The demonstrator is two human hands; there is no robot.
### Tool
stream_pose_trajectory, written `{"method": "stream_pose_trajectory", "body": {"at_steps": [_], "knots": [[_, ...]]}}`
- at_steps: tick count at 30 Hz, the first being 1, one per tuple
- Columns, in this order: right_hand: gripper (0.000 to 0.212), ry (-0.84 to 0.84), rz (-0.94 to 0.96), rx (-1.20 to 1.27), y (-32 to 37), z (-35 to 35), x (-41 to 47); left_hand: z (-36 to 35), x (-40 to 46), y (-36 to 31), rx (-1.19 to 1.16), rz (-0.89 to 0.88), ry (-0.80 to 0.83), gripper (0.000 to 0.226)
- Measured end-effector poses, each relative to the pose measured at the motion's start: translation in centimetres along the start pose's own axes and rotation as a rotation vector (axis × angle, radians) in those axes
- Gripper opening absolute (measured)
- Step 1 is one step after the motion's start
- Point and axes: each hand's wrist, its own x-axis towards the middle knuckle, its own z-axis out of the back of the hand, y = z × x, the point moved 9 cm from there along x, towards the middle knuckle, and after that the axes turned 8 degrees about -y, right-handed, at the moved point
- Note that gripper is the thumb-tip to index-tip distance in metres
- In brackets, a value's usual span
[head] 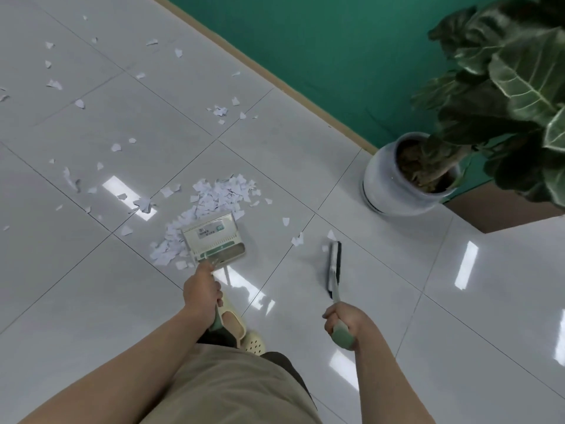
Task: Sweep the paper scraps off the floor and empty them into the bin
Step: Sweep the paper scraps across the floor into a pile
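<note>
Where tiles [305, 166] shine, scraps [214, 197], green wall [305, 50]

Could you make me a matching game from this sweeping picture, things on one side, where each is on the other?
Things:
1. dustpan
2. broom
3. plant pot
4. heap of paper scraps

Places:
A. held by the right hand
B. by the green wall
C. held by the left hand
D. on the floor beside the dustpan

Pairs: 1-C, 2-A, 3-B, 4-D
</note>
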Motion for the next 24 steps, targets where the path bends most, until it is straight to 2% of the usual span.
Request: {"method": "stream_pose_trajectory", "body": {"at_steps": [5, 7, 10, 12, 18, 21, 24], "knots": [[0.020, 0.198, -0.088, 0.003, 2.5, -8.3, -1.0, -0.2, 2.7, -3.2, 0.008, 0.020, 0.001, 0.024], [0.024, 0.301, -0.133, 0.092, 4.4, -11.2, -1.1, 0.1, 3.6, -4.3, 0.019, 0.023, -0.007, 0.022], [0.027, 0.572, -0.299, 0.355, 8.2, -15.2, -2.6, 0.7, 4.8, -6.1, -0.007, 0.032, -0.022, 0.021], [0.025, 0.692, -0.341, 0.427, 11.1, -17.1, -4.4, 0.7, 5.3, -7.3, -0.061, 0.038, -0.030, 0.018], [0.025, 0.633, -0.188, 0.406, 15.4, -18.8, -7.6, 0.3, 6.3, -10.4, -0.140, 0.037, -0.029, 0.018], [0.031, 0.529, -0.128, 0.400, 16.5, -17.2, -8.0, 0.4, 6.9, -10.8, -0.184, 0.057, -0.041, 0.020], [0.029, 0.407, -0.152, 0.477, 17.5, -14.9, -7.7, 0.4, 7.4, -11.1, -0.209, 0.078, -0.043, 0.020]]}}
